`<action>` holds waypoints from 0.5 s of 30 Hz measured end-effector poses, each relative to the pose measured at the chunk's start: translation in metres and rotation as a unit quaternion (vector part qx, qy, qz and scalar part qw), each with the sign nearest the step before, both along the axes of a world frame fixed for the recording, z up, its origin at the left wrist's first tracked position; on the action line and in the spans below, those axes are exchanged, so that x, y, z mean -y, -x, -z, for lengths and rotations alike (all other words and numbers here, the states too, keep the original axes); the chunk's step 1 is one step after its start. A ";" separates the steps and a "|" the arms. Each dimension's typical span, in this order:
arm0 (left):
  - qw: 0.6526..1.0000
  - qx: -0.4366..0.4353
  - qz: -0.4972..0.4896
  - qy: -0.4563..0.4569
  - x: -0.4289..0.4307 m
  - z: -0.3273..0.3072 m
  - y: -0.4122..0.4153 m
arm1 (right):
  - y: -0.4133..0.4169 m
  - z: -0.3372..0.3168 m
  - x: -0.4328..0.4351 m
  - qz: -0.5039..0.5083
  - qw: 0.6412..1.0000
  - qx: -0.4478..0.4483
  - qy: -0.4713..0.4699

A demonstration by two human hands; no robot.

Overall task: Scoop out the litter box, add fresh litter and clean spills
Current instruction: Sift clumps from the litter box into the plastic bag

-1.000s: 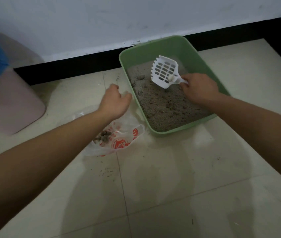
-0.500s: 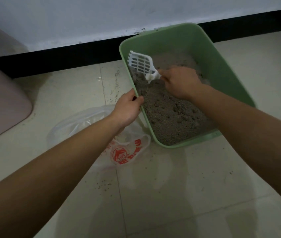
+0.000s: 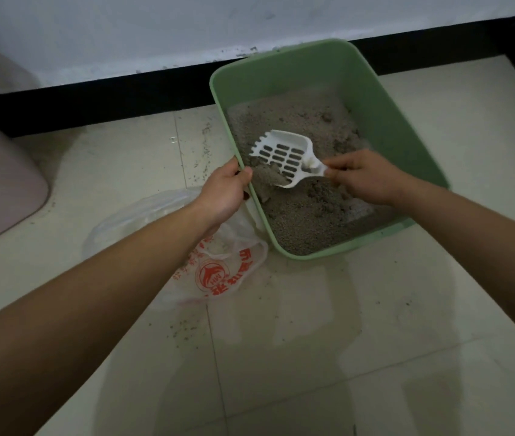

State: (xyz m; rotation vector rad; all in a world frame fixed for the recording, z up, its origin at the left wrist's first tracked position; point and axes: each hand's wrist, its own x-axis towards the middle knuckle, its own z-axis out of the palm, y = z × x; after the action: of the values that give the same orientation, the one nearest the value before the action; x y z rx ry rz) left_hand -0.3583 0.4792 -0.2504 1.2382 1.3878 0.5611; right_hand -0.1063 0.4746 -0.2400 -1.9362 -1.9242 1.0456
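a pink container [image 3: 1,184] sits at the 9 o'clock edge of the view, cut off by the frame. a black baseboard [image 3: 108,97] runs under the white wall [image 3: 155,29] from 9 to 2 o'clock, and the far end of the box lies close to it. on the pale tile floor [image 3: 360,341] a thin plastic bag [image 3: 218,275] with red print lies crumpled just beside the box's near left corner, partly hidden under the left forearm, so its contents cannot be seen. spilled litter grains [image 3: 183,325] dot the tiles at 6 o'clock from the bag, with more at 11 o'clock from the left hand.

the green litter box [image 3: 284,75] stands at 1 o'clock from the centre, angled on the floor. grey litter [image 3: 309,221] covers its bottom, uneven and lumpy. the left hand [image 3: 221,193] grips the box's left rim, thumb on top of the edge. the right hand [image 3: 366,177], at 3 o'clock inside the box, pinches the handle of the white slotted scoop [image 3: 284,154] between thumb and fingers. the scoop is raised over the litter, teeth pointing toward 10 o'clock, tilted with its near edge low. a grey clump [image 3: 264,182] sits at that low edge, right by the left thumb, partly hanging off.
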 end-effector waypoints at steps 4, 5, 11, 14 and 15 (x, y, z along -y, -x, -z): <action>1.000 0.001 -0.007 0.009 0.001 -0.002 0.000 | -0.011 -0.005 0.009 -0.053 0.995 0.075 -0.030; 1.000 -0.004 -0.006 0.008 0.001 -0.002 0.000 | -0.012 -0.008 0.010 -0.077 0.990 0.116 -0.037; 1.000 -0.015 -0.002 0.012 0.001 -0.002 0.002 | -0.007 -0.033 0.006 -0.158 0.920 0.295 -0.206; 1.000 -0.018 -0.001 0.010 0.001 -0.001 0.001 | 0.000 -0.047 0.008 -0.160 0.902 0.320 -0.239; 1.000 -0.017 -0.001 0.011 0.000 -0.001 0.001 | -0.002 -0.053 0.006 -0.144 0.900 0.335 -0.238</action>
State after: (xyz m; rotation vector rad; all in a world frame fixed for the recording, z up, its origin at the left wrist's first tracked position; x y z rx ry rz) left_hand -0.3593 0.4788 -0.2496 1.2344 1.4192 0.5279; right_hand -0.1048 0.4688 -0.1873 -1.8770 -2.5541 -0.1283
